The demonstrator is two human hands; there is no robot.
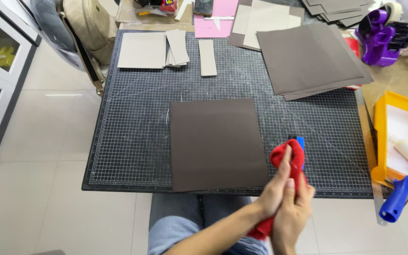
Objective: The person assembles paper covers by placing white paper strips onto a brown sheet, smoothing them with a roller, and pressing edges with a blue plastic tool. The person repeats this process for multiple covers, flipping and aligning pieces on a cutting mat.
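Gridded black cutting mat (133, 141) underlies the scene: at its near edge, left hand (276, 191) and right hand (293, 215) press together, fingers curled, pinching a soft red cloth (293, 158) around a mostly hidden blue tool (301, 141), beside a matte brown sheet (216, 144).

Bright, even overhead light, a glare streak on the floor tiles (62, 95), soft shadows, sharp focus throughout.

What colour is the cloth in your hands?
Red; the cloth shows clearly in the head view, held by both hands.
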